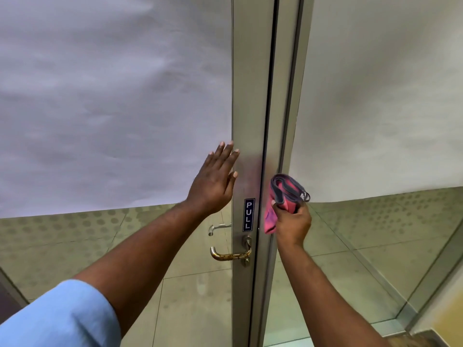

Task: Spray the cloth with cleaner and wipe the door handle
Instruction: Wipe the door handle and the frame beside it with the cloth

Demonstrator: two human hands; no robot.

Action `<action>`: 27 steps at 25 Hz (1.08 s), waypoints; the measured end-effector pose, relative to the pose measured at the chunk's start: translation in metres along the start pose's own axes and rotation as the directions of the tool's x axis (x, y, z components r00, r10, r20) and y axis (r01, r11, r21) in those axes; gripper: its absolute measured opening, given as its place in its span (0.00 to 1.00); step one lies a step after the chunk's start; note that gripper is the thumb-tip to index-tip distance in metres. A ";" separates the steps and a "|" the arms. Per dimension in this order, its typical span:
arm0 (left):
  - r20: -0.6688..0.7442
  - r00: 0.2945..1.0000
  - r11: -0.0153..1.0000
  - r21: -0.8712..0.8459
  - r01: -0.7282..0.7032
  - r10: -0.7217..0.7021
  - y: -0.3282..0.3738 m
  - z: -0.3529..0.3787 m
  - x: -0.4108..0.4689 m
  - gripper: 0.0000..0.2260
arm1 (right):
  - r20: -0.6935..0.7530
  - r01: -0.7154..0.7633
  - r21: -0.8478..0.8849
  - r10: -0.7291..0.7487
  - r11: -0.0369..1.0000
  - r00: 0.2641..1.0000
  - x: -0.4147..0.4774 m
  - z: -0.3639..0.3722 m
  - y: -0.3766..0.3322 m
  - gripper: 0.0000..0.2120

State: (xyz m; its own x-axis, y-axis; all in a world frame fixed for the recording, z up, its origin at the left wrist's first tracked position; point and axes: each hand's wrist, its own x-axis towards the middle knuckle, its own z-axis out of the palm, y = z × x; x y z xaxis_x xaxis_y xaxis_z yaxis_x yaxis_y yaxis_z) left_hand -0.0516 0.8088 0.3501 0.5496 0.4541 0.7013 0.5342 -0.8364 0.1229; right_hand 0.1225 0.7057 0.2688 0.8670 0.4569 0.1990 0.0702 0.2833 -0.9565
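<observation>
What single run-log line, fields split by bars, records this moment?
left hand: open, flat on door frame | right hand: grip on pink cloth | door handle: untouched | spray bottle: not in view

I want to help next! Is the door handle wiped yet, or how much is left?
Cloth ready: the right hand grips the pink cloth. The left hand lies flat against the door frame. Wiping remains: the cloth is above the handle, not touching. No spray bottle shows.
</observation>
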 end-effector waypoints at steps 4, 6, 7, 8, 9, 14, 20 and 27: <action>0.092 0.972 0.936 0.265 -0.232 0.215 -0.012 0.022 0.020 0.27 | 0.078 0.333 -0.198 -0.323 0.922 0.943 0.000 0.011 0.022 0.18; 0.115 0.953 0.893 0.333 -0.302 0.280 -0.021 0.032 0.027 0.27 | 0.111 0.476 -0.260 -0.464 0.840 0.879 0.002 0.020 0.031 0.13; 0.120 0.947 0.880 0.348 -0.323 0.299 -0.026 0.036 0.030 0.28 | 0.142 0.514 -0.283 -0.495 0.810 0.857 0.003 0.024 0.036 0.13; 0.121 0.941 0.872 0.354 -0.338 0.316 -0.031 0.040 0.032 0.28 | 0.181 0.534 -0.306 -0.503 0.788 0.845 0.004 0.028 0.039 0.18; 0.117 0.936 0.865 0.358 -0.352 0.332 -0.038 0.044 0.033 0.28 | 0.225 0.549 -0.322 -0.501 0.771 0.836 0.006 0.033 0.044 0.23; 0.059 0.907 0.816 0.415 -0.402 0.417 -0.056 0.063 0.038 0.28 | 0.403 0.700 -0.310 -0.578 0.644 0.710 0.012 0.049 0.074 0.28; 0.030 0.900 0.792 0.463 -0.399 0.436 -0.060 0.069 0.041 0.28 | 0.564 0.668 -0.354 -0.420 0.654 0.711 0.010 0.031 0.117 0.26; 0.048 0.899 0.751 0.530 -0.393 0.436 -0.060 0.072 0.042 0.31 | 0.630 0.536 -0.477 -0.154 0.697 0.761 -0.001 0.011 0.142 0.25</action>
State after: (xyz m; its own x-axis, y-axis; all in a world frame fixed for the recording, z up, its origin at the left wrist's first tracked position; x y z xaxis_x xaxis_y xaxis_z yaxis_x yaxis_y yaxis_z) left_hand -0.0139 0.8999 0.3220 0.7578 0.0579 0.6500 0.5258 -0.6441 -0.5556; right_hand 0.1267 0.7545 0.1354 0.3388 0.8350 0.4337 0.7484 0.0402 -0.6620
